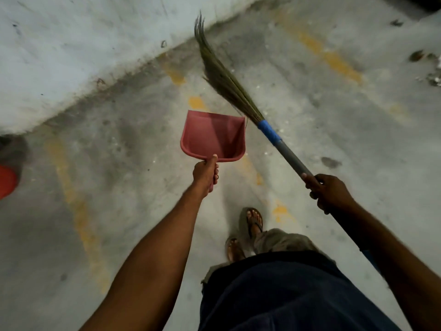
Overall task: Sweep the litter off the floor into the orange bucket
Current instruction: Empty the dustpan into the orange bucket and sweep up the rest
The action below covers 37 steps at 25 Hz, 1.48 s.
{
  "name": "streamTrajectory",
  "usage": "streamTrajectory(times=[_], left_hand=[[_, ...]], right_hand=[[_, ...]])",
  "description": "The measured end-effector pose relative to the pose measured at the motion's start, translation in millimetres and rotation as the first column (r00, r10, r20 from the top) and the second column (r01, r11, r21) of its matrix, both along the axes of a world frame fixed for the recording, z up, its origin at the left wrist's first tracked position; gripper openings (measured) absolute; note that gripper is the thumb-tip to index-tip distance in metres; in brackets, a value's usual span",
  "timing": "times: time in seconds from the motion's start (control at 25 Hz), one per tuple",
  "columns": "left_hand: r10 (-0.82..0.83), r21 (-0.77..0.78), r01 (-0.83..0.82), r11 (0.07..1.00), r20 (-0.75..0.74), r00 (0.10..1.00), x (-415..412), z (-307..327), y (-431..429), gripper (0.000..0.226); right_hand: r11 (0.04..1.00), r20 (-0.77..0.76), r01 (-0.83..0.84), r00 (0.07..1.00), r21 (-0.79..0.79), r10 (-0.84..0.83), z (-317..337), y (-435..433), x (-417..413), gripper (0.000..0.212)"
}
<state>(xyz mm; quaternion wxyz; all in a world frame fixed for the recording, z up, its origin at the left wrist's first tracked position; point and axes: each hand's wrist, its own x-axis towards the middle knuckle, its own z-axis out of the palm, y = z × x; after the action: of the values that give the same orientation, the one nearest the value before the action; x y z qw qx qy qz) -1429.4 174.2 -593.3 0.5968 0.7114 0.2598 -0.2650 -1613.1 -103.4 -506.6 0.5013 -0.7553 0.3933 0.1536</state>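
Observation:
My left hand [205, 174] grips the handle of a pink dustpan [212, 137], held level above the concrete floor; the pan looks bare inside. My right hand [328, 191] is closed around the grey handle of a grass broom [224, 77], whose bristles point up and away, off the floor. Part of the orange bucket [7, 181] shows at the left edge. Litter [427, 68], leaves and pale scraps, lies on the floor at the far right edge.
A pale wall [71, 44] runs diagonally across the upper left. Worn yellow lines [78, 211] mark the concrete floor. My feet in sandals [253, 220] stand below the dustpan. A dark stain [330, 162] sits right of the broom handle.

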Motion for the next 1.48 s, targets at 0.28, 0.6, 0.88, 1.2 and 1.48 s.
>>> streamTrajectory(times=[0.28, 0.6, 0.88, 1.2, 1.48], left_hand=[[-0.215, -0.006, 0.215, 0.977, 0.014, 0.977, -69, 6, -101, 0.036], [-0.354, -0.017, 0.355, 0.935, 0.029, 0.935, -121, -2, -303, 0.037], [-0.473, -0.047, 0.473, 0.880, 0.020, 0.881, -144, 3, -475, 0.038], [-0.573, -0.008, 0.574, 0.819, 0.022, 0.819, -55, -10, -672, 0.038], [-0.651, 0.023, 0.650, 0.759, 0.021, 0.759, 34, -1, -837, 0.038]], right_hand=[[0.973, 0.001, 0.232, 0.973, -0.007, -0.232, 1, -60, -115, 0.051], [0.921, 0.006, 0.390, 0.921, 0.008, -0.390, -6, -220, -197, 0.049], [0.872, 0.002, 0.490, 0.872, -0.004, -0.490, 0, -376, -222, 0.051], [0.817, 0.044, 0.576, 0.817, -0.022, -0.575, -6, -538, -155, 0.054], [0.780, 0.026, 0.624, 0.781, -0.041, -0.624, -2, -666, -85, 0.052]])
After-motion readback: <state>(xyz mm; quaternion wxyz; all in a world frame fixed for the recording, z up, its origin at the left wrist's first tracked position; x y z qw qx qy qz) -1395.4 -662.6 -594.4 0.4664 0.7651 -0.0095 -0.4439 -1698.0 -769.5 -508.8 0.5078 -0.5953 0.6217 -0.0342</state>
